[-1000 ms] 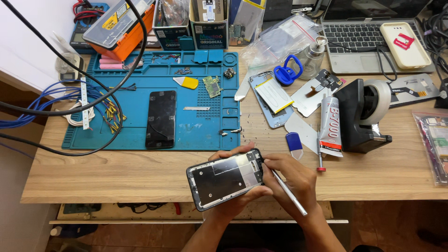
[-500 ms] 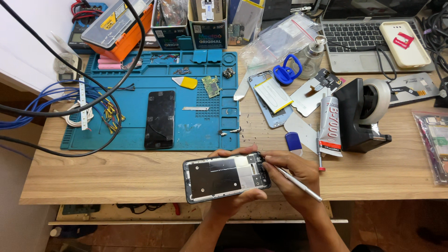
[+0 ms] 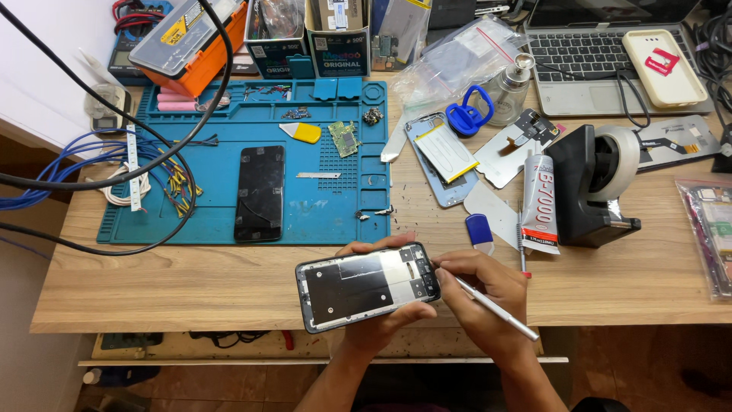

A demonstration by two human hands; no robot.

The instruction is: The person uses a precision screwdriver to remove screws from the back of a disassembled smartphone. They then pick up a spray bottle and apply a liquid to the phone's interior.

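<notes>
from the head view i see both hands low at the near edge of the table, forearms rising from the bottom of the frame. my left hand cradles an opened phone from below, fingers curled round its far edge and thumb on the near side, closed firmly on it. the phone lies almost level, long side across the view, its dark inner frame facing up, held just over the table edge. my right hand is pinched shut on a slim metal tool, held like a pen; the tip sits at the phone's right end, the shaft slants down to the right past the wrist. i cannot tell whether the tip touches the phone.

the table is pale wood. a blue mat covers its left middle, with a black screen lying flat on it, a small green board and a yellow pick further back. blue wires and black cables trail over the left side. right of the mat lie a battery in a frame, a blue suction cup, a glue tube and a black tape dispenser. a laptop stands at the back right, an orange case at the back left. below the table edge i see brown floor.
</notes>
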